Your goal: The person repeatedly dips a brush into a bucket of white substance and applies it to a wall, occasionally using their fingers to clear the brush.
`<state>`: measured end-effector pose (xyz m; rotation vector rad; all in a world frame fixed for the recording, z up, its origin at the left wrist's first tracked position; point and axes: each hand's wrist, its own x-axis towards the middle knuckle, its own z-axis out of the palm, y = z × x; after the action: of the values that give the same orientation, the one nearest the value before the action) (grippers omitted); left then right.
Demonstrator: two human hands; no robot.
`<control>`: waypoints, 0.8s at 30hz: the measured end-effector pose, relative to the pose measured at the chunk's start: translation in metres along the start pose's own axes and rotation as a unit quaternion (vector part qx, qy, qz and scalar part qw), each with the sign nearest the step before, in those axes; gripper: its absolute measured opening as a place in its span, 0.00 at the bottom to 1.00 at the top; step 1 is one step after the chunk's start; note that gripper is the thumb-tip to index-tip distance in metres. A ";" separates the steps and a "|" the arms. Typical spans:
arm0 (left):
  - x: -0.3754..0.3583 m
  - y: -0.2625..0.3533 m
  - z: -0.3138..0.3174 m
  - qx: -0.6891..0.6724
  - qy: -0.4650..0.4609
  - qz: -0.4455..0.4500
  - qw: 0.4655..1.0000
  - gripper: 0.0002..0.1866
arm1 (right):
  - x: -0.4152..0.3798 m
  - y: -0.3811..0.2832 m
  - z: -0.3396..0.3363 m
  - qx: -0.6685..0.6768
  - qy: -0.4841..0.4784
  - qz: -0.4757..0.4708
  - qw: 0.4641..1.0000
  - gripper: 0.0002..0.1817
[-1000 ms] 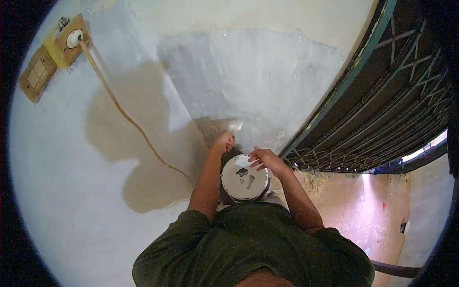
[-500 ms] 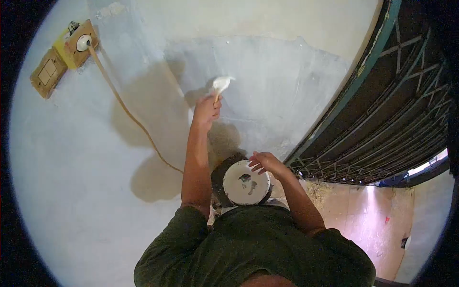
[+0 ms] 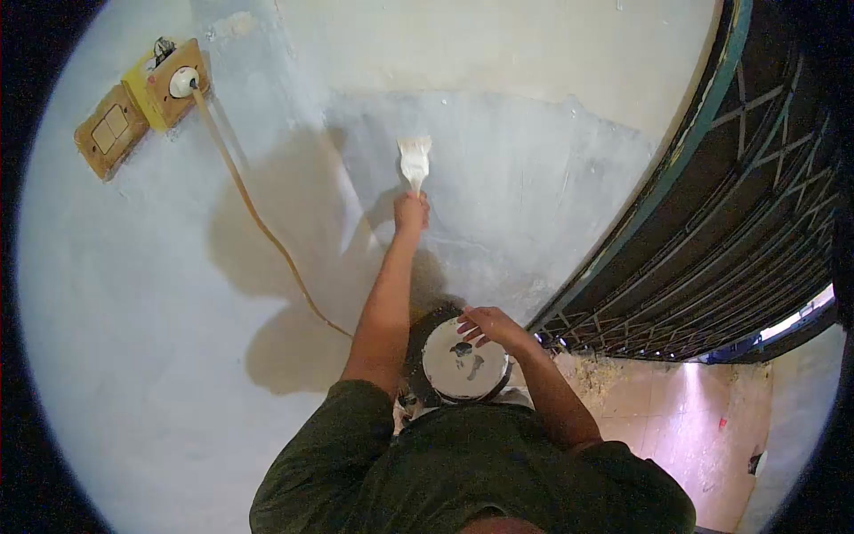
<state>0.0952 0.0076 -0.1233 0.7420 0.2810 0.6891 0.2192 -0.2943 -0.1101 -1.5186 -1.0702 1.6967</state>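
My left hand (image 3: 411,214) is closed around the handle of a paintbrush (image 3: 415,165), arm stretched out toward the wall. White paint coats the brush head, which points up and overlaps the grey-white wall (image 3: 507,169). Lower down, in front of my body, stands a round paint bucket (image 3: 445,369) with a white top surface and dark grey patches in it. My right hand (image 3: 491,327) hovers at the bucket's upper right rim, its fingers apart and holding nothing.
A brown cable (image 3: 253,209) runs down the wall from a plug in a socket (image 3: 187,82), beside a switch plate (image 3: 111,132). On the right is a dark folding metal gate (image 3: 712,240) in a green frame. Debris (image 3: 587,374) lies on the tiled floor (image 3: 658,405).
My left hand has moved right and slightly down, turning the brush from a slant to nearly upright. The right hand stays by the bucket. The whole view has shifted a little.
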 end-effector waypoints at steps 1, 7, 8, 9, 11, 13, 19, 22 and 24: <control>-0.005 -0.017 0.003 0.038 0.167 0.028 0.985 0.11 | 0.000 0.000 0.003 0.006 0.005 0.004 1.000 0.31; -0.073 -0.052 0.026 0.161 0.266 -0.151 0.938 0.09 | 0.000 0.017 0.019 0.005 0.004 0.003 1.000 0.30; -0.082 -0.052 0.030 0.162 0.263 -0.150 0.939 0.09 | -0.003 0.013 0.022 0.005 0.007 0.001 1.000 0.30; -0.090 -0.052 0.034 0.167 0.270 -0.153 0.936 0.08 | -0.007 0.009 0.025 0.002 0.015 -0.003 1.000 0.30; -0.096 -0.041 0.043 0.177 0.274 -0.157 0.932 0.07 | -0.007 0.005 0.030 0.002 0.026 -0.010 1.000 0.30; -0.093 -0.016 0.052 0.165 0.217 -0.072 0.959 0.06 | -0.008 0.006 0.034 0.025 0.040 -0.003 0.999 0.29; -0.077 0.118 0.139 0.265 0.132 0.023 0.955 0.05 | -0.013 0.004 0.048 0.033 0.044 -0.014 0.998 0.27; -0.101 0.142 0.174 0.228 0.105 0.057 0.966 0.08 | -0.004 0.004 0.050 0.032 0.045 -0.009 0.998 0.27; -0.108 0.142 0.181 0.215 0.099 0.073 0.969 0.08 | 0.000 0.002 0.055 0.034 0.051 -0.023 0.998 0.27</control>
<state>0.0314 -0.0834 0.1053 1.1178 0.5748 0.8569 0.1656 -0.3048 -0.1113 -1.5102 -0.9774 1.5905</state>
